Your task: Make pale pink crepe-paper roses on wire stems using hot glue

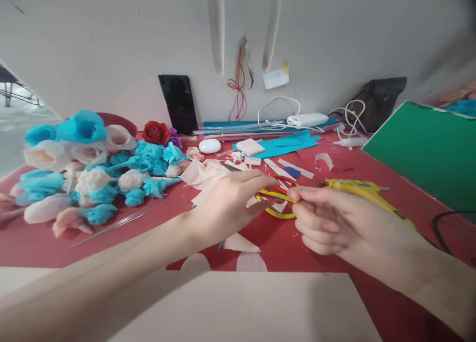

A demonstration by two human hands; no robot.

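My left hand (226, 203) hovers over the red table (148, 233) with its fingers stretched toward the yellow-handled scissors (275, 205), fingertips touching or just over the handles. My right hand (330, 220) is curled, thumb and forefinger pinched together near the scissors' handle; whatever it pinches is too small to name. Pale pink paper petals (208, 176) lie under and behind my left hand. A yellow glue gun (357, 188) lies just behind my right hand.
A heap of blue, white and pink paper flowers (92, 178) fills the left side, with a red rose (156, 132) behind. Blue paper sheets (286, 144), a white charger with cables (308, 119), a dark phone (178, 103) and a green board (427, 148) stand further back. Thin wires (119, 222) lie near my left forearm.
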